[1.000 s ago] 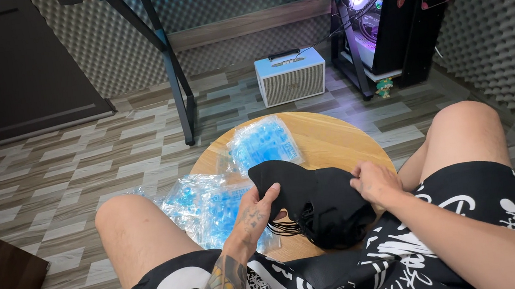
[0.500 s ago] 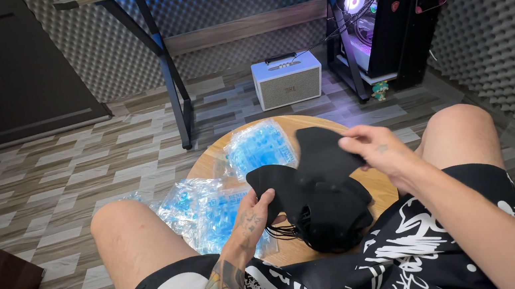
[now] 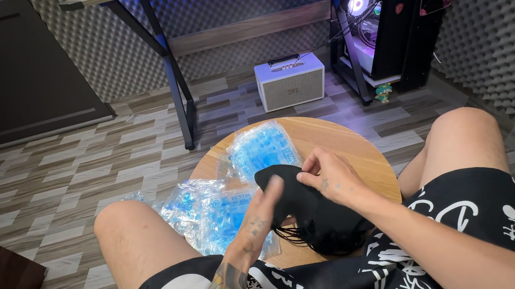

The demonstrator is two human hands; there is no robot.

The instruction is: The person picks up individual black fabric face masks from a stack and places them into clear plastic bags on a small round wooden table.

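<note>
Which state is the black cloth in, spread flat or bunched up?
Bunched up: the black cloth lies crumpled on the round wooden table, pinched by the left hand and right hand.

We have a single view, from a camera worn on the head of a seated person. It looks steeply down and forward over our own lap, so our knees and patterned shorts fill the lower part of the frame. The left hand and the right hand sit close below the lens, near the middle, above the round wooden table between our legs. Farther up the frame the view reaches across the tiled floor to the far wall, where the desk legs, a small white speaker and a lit computer case stand well apart from us. No second view overlaps this one.
</note>
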